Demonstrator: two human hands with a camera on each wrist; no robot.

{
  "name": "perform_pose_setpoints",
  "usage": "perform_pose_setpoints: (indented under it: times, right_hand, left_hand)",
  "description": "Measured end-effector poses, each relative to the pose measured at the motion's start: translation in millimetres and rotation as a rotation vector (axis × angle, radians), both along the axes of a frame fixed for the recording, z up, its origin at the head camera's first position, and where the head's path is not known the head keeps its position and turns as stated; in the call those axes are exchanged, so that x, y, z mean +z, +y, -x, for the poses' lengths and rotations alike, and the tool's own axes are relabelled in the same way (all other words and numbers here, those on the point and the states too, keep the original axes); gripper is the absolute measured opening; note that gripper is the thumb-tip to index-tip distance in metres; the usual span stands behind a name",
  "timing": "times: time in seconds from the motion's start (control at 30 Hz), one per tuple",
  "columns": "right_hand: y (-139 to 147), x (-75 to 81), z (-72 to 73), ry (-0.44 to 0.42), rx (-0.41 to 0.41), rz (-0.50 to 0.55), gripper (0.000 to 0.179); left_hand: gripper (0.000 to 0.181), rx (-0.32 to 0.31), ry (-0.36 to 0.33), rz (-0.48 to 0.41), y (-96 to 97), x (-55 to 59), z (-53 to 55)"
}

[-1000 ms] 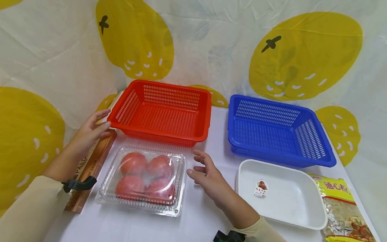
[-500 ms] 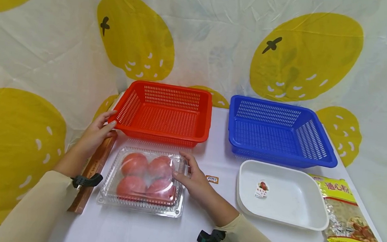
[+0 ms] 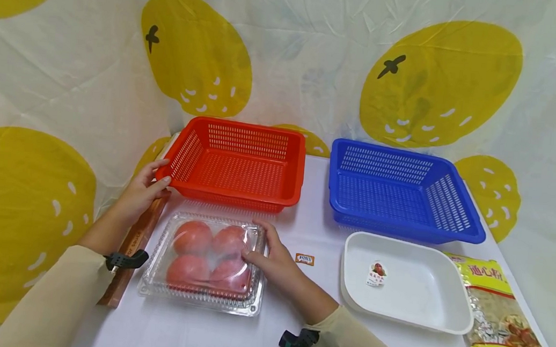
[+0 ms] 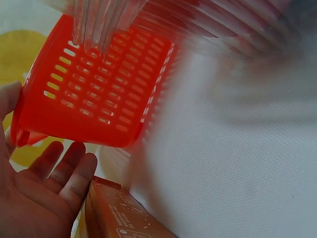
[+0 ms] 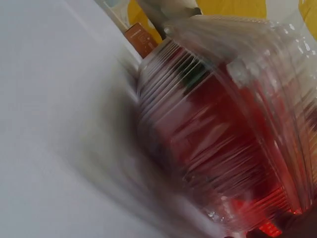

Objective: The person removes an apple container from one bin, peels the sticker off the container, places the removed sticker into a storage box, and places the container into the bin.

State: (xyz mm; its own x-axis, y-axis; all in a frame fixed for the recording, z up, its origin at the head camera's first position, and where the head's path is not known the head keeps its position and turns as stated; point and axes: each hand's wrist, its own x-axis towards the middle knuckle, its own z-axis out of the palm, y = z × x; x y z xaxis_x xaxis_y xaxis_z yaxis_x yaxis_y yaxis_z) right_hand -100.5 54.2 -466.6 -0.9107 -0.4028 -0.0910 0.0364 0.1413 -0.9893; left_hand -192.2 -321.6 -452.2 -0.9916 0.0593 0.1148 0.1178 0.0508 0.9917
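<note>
A clear plastic clamshell box of tomatoes (image 3: 204, 260) stands on the white cloth at front left, lid down. Its right side is gripped by my right hand (image 3: 274, 259), the thumb on the lid and the fingers toward the far corner. Behind it is a red slotted basket (image 3: 239, 173). My left hand (image 3: 143, 193) holds that basket's front left corner, thumb against the rim (image 4: 22, 114); the other fingers hang below the rim in the left wrist view. The right wrist view is blurred and shows mainly the clamshell box (image 5: 213, 119).
Beneath my left forearm lies a brown pasta box (image 3: 132, 244). To the right stand a blue slotted basket (image 3: 400, 228) and a white tray (image 3: 425, 283) with a sticker. A yellow pasta bag (image 3: 500, 313) lies at far right. A small orange card (image 3: 305, 259) lies mid-table.
My right hand has moved left onto the clamshell box, uncovering the small orange card. My left hand has shifted slightly right onto the red basket's corner. Both containers have stayed about where they were.
</note>
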Motion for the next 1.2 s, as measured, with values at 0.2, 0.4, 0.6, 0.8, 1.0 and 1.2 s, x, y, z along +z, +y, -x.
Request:
perform_pose_setpoints:
  times: [0.2, 0.4, 0.6, 0.8, 1.0, 1.2]
  right_hand:
    - [-4, 6.5, -3.2, -0.089, 0.073, 0.142, 0.072]
    - [-8, 14.2, -1.4, -0.198, 0.103, 0.261, 0.071]
    - [-7, 19.8, 0.7, -0.291, 0.060, 0.322, 0.071]
    - [8, 38.1, 5.0, -0.351, 0.031, 0.323, 0.063]
    - [32, 66.1, 14.1, -0.357, 0.002, 0.286, 0.062]
    - [52, 96.9, 30.4, -0.349, -0.011, 0.275, 0.057]
  left_hand:
    - [0.053, -0.007, 0.016, -0.019, -2.0, -0.8, -0.9]
    - [0.051, -0.021, 0.017, -0.041, -6.5, -1.5, -2.8]
    - [0.053, -0.018, 0.005, -0.018, -8.7, -1.8, -1.2]
    - [0.053, -0.019, -0.003, -0.028, -7.8, -2.0, 1.5]
    - [0.057, -0.021, -0.018, -0.006, -5.1, -1.9, 3.4]
    - [0.057, -0.023, -0.057, 0.010, -4.4, -0.8, 3.5]
